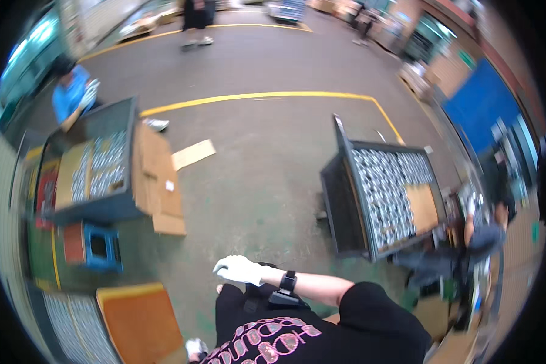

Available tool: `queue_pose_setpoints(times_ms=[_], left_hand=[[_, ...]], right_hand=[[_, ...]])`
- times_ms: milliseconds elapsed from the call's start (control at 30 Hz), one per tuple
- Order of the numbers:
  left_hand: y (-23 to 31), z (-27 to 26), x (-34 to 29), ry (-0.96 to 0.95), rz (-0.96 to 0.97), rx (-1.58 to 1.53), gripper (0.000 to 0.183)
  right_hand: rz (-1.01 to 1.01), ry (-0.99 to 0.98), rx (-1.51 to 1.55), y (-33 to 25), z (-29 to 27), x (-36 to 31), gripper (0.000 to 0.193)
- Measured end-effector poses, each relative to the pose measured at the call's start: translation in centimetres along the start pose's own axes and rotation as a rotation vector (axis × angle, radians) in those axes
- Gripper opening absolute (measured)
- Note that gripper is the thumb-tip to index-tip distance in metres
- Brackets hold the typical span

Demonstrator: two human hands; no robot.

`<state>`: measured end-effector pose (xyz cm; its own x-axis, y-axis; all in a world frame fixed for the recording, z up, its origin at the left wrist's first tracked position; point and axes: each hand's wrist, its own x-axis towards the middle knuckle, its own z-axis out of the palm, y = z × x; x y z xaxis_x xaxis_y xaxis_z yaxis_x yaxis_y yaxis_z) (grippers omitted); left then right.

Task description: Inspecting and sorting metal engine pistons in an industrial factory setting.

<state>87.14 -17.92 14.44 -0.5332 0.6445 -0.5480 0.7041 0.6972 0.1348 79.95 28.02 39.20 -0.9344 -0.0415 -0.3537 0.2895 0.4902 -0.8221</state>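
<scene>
My right hand (239,269), in a white glove, reaches across in front of my body. Its fingers bend loosely to the left, and I see nothing held in them. A dark band with a device sits on that wrist. Low in the view, beside my dark clothes, is my left hand (195,347), also white-gloved; it is small and blurred, so its fingers cannot be made out. Neither hand touches any of the bins. To the right stands a grey bin (340,182) with rows of shiny metal parts (379,188) and a brown cardboard sheet (423,206).
At left, another grey bin (100,207) holds metal parts, with cardboard (155,158) over its side. Near it are a blue stool (106,265) and an orange-brown board (141,324). Co-workers stand at far left (71,97) and right (482,239). A cardboard piece (194,154) lies on the floor.
</scene>
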Motion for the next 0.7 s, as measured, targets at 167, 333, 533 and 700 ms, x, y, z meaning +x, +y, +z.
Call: queue_pose_setpoints(times_ms=[167,333,533,700], left_hand=[[-13.0,-12.1,8.8,0.078,0.192,0.017,0.012],[-24.4,-23.8,13.9,0.095,0.236,0.007,0.013],[-36.2,-33.8,15.8,0.054,0.214,-0.092,0.013],[-41.4,-39.4,23.7,0.084,0.261,-0.258,0.014]], right_hand=[[0.025,0.189,0.005,-1.9,-0.7,6.3,0.031],[0.062,0.423,0.098,-5.7,-1.9,14.3,0.028],[-0.033,0.518,0.246,-13.4,0.7,27.2,0.025],[0.005,0.566,0.288,-18.9,3.8,33.4,0.023]])
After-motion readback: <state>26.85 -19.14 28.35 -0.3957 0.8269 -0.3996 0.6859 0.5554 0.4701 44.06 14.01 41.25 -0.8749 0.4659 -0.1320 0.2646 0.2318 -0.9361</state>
